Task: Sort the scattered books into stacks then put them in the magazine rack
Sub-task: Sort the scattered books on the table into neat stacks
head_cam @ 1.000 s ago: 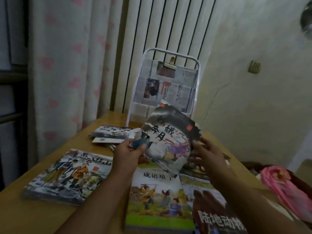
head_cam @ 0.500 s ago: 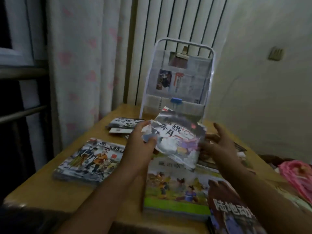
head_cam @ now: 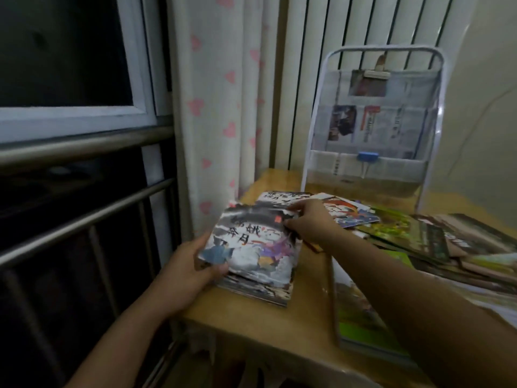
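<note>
The left hand [head_cam: 193, 268] grips the near-left corner of a grey ink-painted picture book [head_cam: 254, 246], thumb curled over the cover and fingers hidden beneath; the right hand [head_cam: 306, 219] pinches the same book at its far-right edge, fingertips bent onto the cover; between the two grips the book lies nearly flat on top of another book [head_cam: 260, 292] of like size, whose dark edges show just below and nearer than the left thumb, at the left edge of the wooden table [head_cam: 268, 329]; just beyond the right hand's fingers lies a black-and-white covered book [head_cam: 275, 198], and to the right of that hand, touching it or nearly so, a bright red and blue book [head_cam: 351, 212]; further right of the right wrist a loose heap of green and brown books [head_cam: 436, 242] spreads across the table; under the right forearm, near the table's front edge, lies a large green-edged book [head_cam: 361, 323]; beyond both hands, at the table's far end, stands the white magazine rack [head_cam: 377, 121], upright, with newspapers in its clear pockets and a blue clip [head_cam: 368, 157] on the lower one; left of the left hand hang a heart-patterned curtain [head_cam: 221, 107] and metal window rails [head_cam: 84, 219].
</note>
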